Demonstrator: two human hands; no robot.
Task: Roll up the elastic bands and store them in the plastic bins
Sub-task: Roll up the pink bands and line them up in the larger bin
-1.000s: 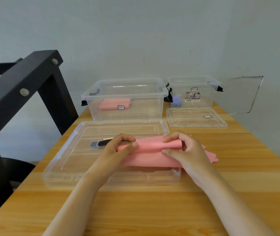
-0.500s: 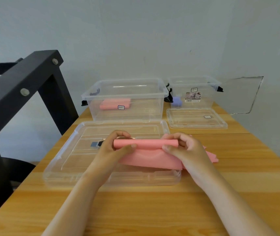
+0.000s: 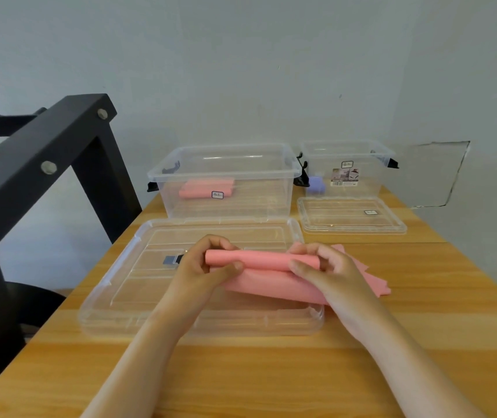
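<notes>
Elastic band (image 3: 271,285), pink, at centre of view, partly rolled. The rolled portion lay crosswise, from 9 to 3 o'clock. It was held just above a clear lid.

Tabletop (image 3: 271,372): light wood, ran from the near edge to the wall at 12 o'clock.

Black frame (image 3: 39,164): heavy, bolted beams, stood off the tabletop at 9 to 10 o'clock.

Large lid (image 3: 138,285): clear plastic, lay flat on the tabletop under the hands, with a small dark tag (image 3: 171,260) on it just beside the left hand.

Large bin (image 3: 271,194): clear, open, sat at 12 o'clock touching the far edge of the large lid. Rolled pink bands (image 3: 202,190) lay inside, toward its 9 o'clock side.

Small bin (image 3: 371,176): clear, open, at 1 o'clock, just beside the large bin. A purple roll (image 3: 315,184) sat in its left corner.

Small lid (image 3: 349,218): clear, lay flat in front of the small bin.

The unrolled remainder of the elastic band trailed toward 4 o'clock, across the large lid's right side and onto the tabletop.

Left hand (image 3: 199,267): fingers curled over the roll's 9 o'clock end, thumb pressed on its near side.

Right hand (image 3: 328,273): gripped the 3 o'clock end the same way.
</notes>
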